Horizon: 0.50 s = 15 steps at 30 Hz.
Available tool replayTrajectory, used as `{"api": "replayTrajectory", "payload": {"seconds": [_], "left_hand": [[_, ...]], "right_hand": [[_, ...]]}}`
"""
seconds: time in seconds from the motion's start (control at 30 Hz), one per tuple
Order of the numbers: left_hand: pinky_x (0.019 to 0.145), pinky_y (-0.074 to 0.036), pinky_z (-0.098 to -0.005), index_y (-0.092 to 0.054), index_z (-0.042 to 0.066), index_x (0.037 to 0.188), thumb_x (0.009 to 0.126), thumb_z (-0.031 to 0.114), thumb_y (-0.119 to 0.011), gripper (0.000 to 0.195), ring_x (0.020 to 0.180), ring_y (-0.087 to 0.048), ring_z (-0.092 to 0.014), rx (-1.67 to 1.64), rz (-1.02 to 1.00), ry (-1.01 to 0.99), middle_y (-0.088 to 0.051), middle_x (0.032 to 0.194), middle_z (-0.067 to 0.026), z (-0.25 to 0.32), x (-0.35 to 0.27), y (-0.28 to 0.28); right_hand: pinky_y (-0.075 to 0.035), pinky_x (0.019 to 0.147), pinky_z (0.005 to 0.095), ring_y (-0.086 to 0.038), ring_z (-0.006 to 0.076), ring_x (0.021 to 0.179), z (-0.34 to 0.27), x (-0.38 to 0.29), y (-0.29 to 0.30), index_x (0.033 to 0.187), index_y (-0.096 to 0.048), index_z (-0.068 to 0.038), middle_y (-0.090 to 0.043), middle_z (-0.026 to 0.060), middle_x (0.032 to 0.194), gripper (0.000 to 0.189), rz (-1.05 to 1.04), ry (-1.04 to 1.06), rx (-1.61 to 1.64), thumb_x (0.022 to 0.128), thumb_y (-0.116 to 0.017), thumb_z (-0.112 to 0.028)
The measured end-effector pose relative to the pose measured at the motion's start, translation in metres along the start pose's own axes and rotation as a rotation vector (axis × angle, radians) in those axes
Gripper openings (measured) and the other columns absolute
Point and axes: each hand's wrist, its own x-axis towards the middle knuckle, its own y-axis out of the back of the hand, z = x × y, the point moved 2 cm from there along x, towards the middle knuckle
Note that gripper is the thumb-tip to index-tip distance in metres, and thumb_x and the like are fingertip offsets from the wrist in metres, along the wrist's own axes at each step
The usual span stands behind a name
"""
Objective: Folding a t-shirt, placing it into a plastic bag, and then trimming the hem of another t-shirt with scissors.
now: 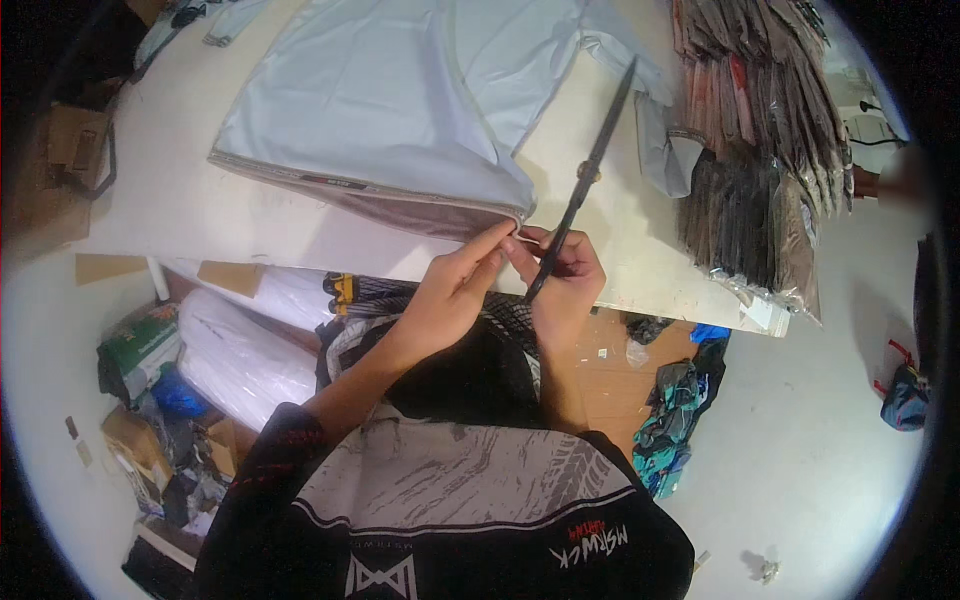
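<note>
A pale blue-grey fabric garment [375, 90] is spread over the white table [150, 172]. Its lower hem faces me, with a band [330, 182] that bears writing along the edge and a brownish inner face [420, 214] showing below. My left hand [451, 292] pinches the right corner of that hem between thumb and fingers. Close against it, my right hand [566, 289] has its thumb at the same corner. Dark scissors [600, 142] lie across my right hand, seen nearly edge-on, one end pointing away over the table; the fingers partly hide how they are held.
Stacked garments in clear plastic bags [750, 150] line the table's right side. A sleeve [664, 150] of the garment reaches toward them. White wrapped rolls [247, 352] and cardboard boxes [135, 442] sit below left. Teal and dark fabric [667, 427] lies below right. Part of a person's arm [866, 182] shows at far right.
</note>
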Motion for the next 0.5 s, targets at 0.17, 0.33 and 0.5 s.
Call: {"api": "replayTrajectory", "payload": {"seconds": [0.17, 0.33, 0.5], "left_hand": [[0.095, -0.038, -0.0233, -0.044, -0.002, 0.14, 0.101, 0.008, -0.046, 0.04, 0.109, -0.051, -0.011, 0.02, -0.023, -0.017, -0.059, 0.122, -0.0077, 0.001, 0.002, -0.002], [0.09, -0.043, -0.0242, -0.048, -0.003, 0.134, 0.1, 0.006, -0.048, 0.036, 0.101, -0.056, -0.012, 0.002, 0.028, -0.085, -0.062, 0.112, -0.0092, 0.009, 0.004, 0.007], [0.089, -0.046, -0.0247, -0.047, -0.004, 0.134, 0.1, 0.009, -0.05, 0.036, 0.103, -0.06, -0.011, -0.172, -0.029, -0.102, -0.064, 0.11, -0.0075, 0.016, 0.009, 0.015]], "right_hand": [[-0.05, 0.065, 0.0223, -0.063, 0.0097, 0.072, -0.001, 0.002, 0.004, 0.083, -0.053, -0.003, -0.069, 0.0125, 0.088, 0.021, 0.041, 0.004, 0.037, 0.081, -0.073, 0.003], [-0.04, 0.045, 0.0221, -0.051, 0.0104, 0.05, -0.001, 0.011, 0.012, 0.08, -0.052, -0.006, -0.067, 0.0138, 0.084, 0.021, -0.081, -0.217, 0.299, 0.078, -0.071, 0.002], [-0.039, 0.044, 0.0219, -0.051, 0.0109, 0.049, 0.003, 0.012, 0.015, 0.079, -0.051, -0.005, -0.066, 0.014, 0.083, 0.02, -0.125, -0.276, 0.377, 0.078, -0.071, -0.002]]}}
